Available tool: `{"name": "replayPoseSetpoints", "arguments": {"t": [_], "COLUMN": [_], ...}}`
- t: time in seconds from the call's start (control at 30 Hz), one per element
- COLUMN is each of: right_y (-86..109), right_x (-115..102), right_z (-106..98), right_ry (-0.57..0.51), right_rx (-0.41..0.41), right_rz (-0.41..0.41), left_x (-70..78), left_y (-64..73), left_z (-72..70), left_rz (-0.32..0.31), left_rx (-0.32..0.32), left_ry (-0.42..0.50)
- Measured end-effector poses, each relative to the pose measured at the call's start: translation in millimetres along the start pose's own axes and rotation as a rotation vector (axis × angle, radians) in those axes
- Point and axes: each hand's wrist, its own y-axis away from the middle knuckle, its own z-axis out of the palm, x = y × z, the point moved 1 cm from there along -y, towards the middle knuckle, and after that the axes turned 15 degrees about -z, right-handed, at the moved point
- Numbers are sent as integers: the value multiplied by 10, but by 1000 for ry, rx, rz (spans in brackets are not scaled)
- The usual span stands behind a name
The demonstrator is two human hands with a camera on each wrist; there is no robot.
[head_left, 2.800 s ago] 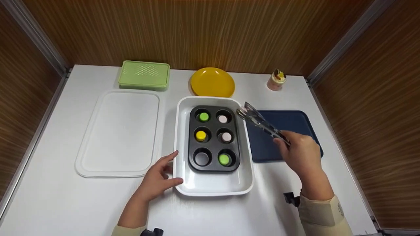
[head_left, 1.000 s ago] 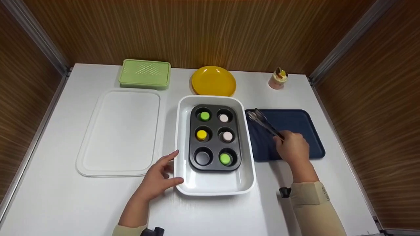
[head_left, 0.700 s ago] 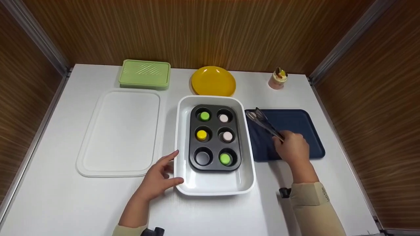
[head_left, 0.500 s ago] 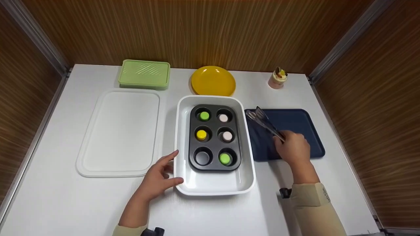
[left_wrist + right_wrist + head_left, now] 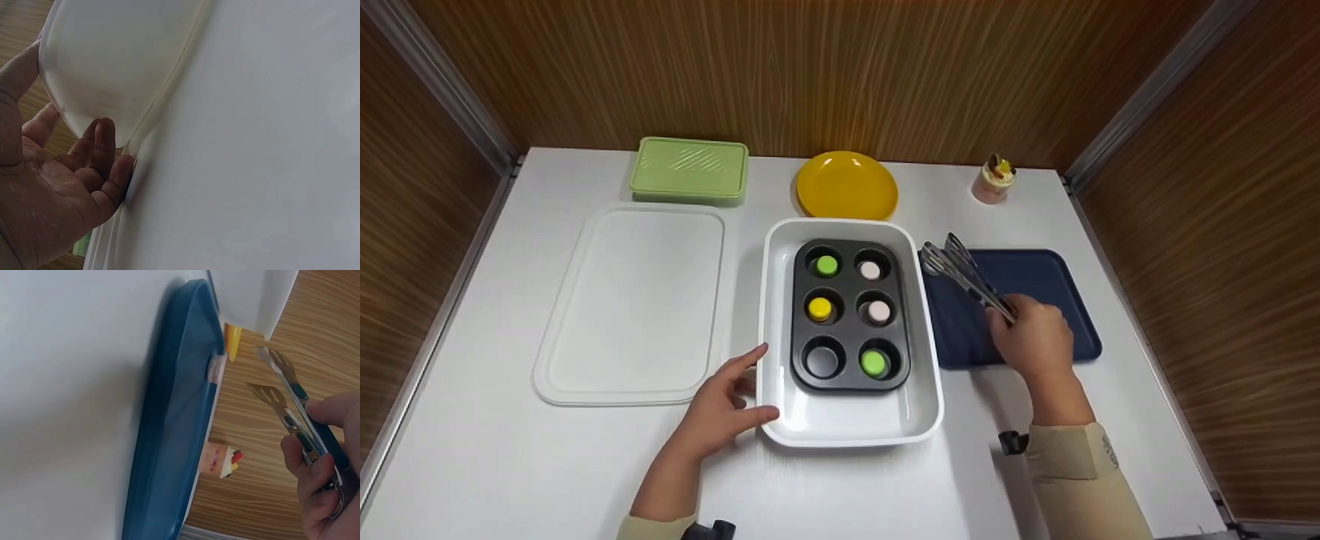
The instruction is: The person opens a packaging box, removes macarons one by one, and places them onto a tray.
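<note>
My right hand (image 5: 1033,339) grips metal tongs (image 5: 985,294) over the left part of a dark blue tray (image 5: 1035,277). In the right wrist view the slotted tips stand apart with nothing between them. A pale pink piece (image 5: 215,370) shows at the tray's far end there; the tongs overlap that corner in the head view. My left hand (image 5: 720,409) touches the left rim of a deep white container (image 5: 851,420) with thumb and index finger spread, the other fingers loosely bent outside. Inside lies a dark muffin tin (image 5: 851,300). Green (image 5: 874,363), yellow (image 5: 820,308) and pale pink (image 5: 879,312) round pieces sit in its cups; the front left cup is bare.
A white lid (image 5: 634,304) lies left of the container. Along the back stand a green lidded box (image 5: 690,169), a yellow plate (image 5: 847,184) right behind the container, and a small dessert cup (image 5: 994,180). Wood-grain panels (image 5: 735,75) enclose the table on three sides.
The tongs have moved from the container's right rim, where they held a pale piece, down over the blue tray. Since half a second ago they have risen slightly. The left hand stays put.
</note>
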Motion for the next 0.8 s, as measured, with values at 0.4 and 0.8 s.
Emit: {"name": "replayPoseSetpoints", "arguments": {"t": [0.4,0.8], "right_y": [-22,-26], "right_x": [-237,-642], "right_z": [-53,-53], "right_ry": [-19,-75], "right_rx": [116,177], "right_rz": [-50,-236], "left_x": [7,0], "left_y": [4,-1], "left_z": [6,7], "left_rz": [-9,-5], "left_rx": [4,-2], "left_ry": [11,19]}}
